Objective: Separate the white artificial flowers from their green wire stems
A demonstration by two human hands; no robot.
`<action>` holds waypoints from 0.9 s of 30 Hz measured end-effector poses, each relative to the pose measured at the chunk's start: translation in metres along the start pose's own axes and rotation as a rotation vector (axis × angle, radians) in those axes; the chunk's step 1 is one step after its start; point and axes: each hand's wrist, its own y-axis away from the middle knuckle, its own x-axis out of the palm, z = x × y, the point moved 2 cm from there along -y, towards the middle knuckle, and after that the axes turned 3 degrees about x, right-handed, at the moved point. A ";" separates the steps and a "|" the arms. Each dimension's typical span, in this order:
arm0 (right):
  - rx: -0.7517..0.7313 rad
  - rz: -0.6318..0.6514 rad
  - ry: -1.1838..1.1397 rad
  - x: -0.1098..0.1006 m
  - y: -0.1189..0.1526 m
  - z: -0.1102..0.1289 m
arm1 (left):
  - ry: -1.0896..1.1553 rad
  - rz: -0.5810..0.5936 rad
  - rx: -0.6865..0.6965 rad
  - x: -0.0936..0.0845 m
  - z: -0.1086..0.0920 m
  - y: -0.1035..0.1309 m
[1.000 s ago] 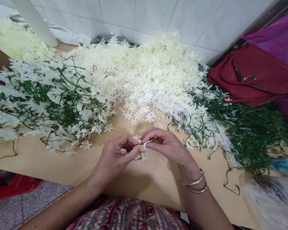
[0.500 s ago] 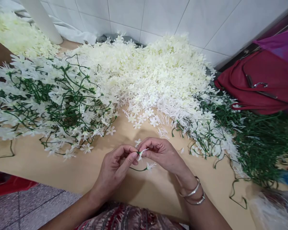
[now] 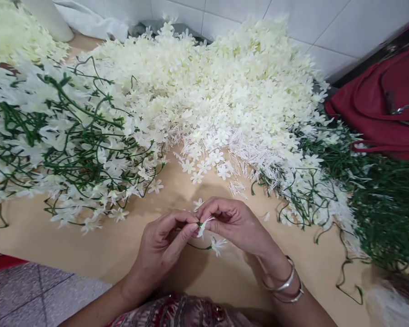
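Thumb and fingers of my left hand [image 3: 167,245] pinch a green artificial flower stem just behind its white flower [image 3: 202,227]. My right hand [image 3: 233,225] is closed on the other side of that flower, its thumb and forefinger pinching the white petals or stamens. A second white flower [image 3: 218,245] on a thin green branch hangs below my fingers. One loose white blossom [image 3: 198,205] lies on the table just beyond my fingertips. Part of the stem is hidden inside my left hand.
Finished-looking flower stems [image 3: 75,150] are heaped on the left. Loose cream blossoms [image 3: 225,86] pile up against the tiled wall, with white stamens [image 3: 255,150] before them. Bare green stems [image 3: 385,209], a red bag [image 3: 385,100] and a clear plastic bag [image 3: 391,299] are at the right.
The view has shifted closer to the table. My hands stay together on the same flower, and the second flower has turned slightly below them.
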 end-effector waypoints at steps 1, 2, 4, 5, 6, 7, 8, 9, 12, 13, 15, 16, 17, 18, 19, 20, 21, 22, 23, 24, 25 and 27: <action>0.004 -0.001 -0.003 0.000 0.000 0.000 | -0.012 -0.008 0.007 0.000 0.000 0.000; 0.007 -0.001 -0.007 0.000 0.000 0.001 | -0.023 -0.014 0.017 -0.001 0.000 0.000; 0.015 -0.001 -0.010 0.001 -0.001 0.002 | -0.039 -0.021 0.036 -0.001 0.000 0.000; 0.022 -0.004 -0.010 0.001 -0.001 0.003 | -0.045 -0.024 0.040 -0.001 0.000 0.000; 0.029 -0.007 -0.008 0.002 -0.001 0.003 | -0.051 -0.027 0.041 -0.001 0.001 -0.001; 0.033 -0.011 -0.005 0.002 -0.002 0.004 | -0.054 -0.029 0.039 -0.001 0.002 -0.001; 0.035 -0.012 -0.004 0.002 -0.002 0.004 | -0.054 -0.029 0.035 -0.001 0.003 -0.001; 0.035 -0.010 -0.004 0.003 -0.002 0.004 | -0.051 -0.029 0.028 -0.001 0.004 -0.001; 0.028 0.015 -0.013 0.005 -0.003 0.004 | -0.014 -0.021 0.002 0.001 0.007 -0.001; 0.028 0.024 -0.018 0.005 -0.003 0.004 | 0.008 -0.020 -0.008 0.002 0.007 -0.001; 0.029 0.042 -0.029 0.006 -0.004 0.003 | 0.063 -0.022 -0.029 0.003 0.006 -0.001; 0.030 0.053 -0.035 0.005 -0.004 0.003 | 0.095 -0.021 -0.039 0.004 0.005 -0.002; 0.031 0.060 -0.040 0.004 -0.004 0.002 | 0.130 -0.022 -0.050 0.005 0.003 -0.002; 0.025 0.060 -0.046 0.003 -0.003 0.002 | 0.164 -0.024 -0.061 0.005 0.001 -0.002; 0.011 0.055 -0.057 0.000 -0.003 0.002 | 0.198 -0.033 -0.071 0.004 -0.001 -0.003; -0.010 0.044 -0.078 -0.003 -0.002 0.003 | 0.230 -0.046 -0.083 0.004 -0.002 -0.003; -0.035 0.033 -0.108 -0.007 -0.001 0.003 | 0.257 -0.066 -0.095 0.003 -0.004 -0.004; -0.055 0.024 -0.146 -0.010 0.001 0.003 | 0.281 -0.091 -0.110 0.001 -0.005 -0.004; -0.066 0.015 -0.182 -0.014 0.001 0.003 | 0.303 -0.113 -0.125 0.000 -0.005 -0.004; -0.071 0.007 -0.217 -0.017 0.002 0.003 | 0.325 -0.133 -0.139 -0.001 -0.006 -0.003; -0.071 0.000 -0.244 -0.019 0.002 0.003 | 0.348 -0.150 -0.150 -0.003 -0.006 -0.003; -0.070 -0.013 -0.271 -0.022 0.002 0.001 | 0.393 -0.182 -0.157 -0.005 -0.008 0.001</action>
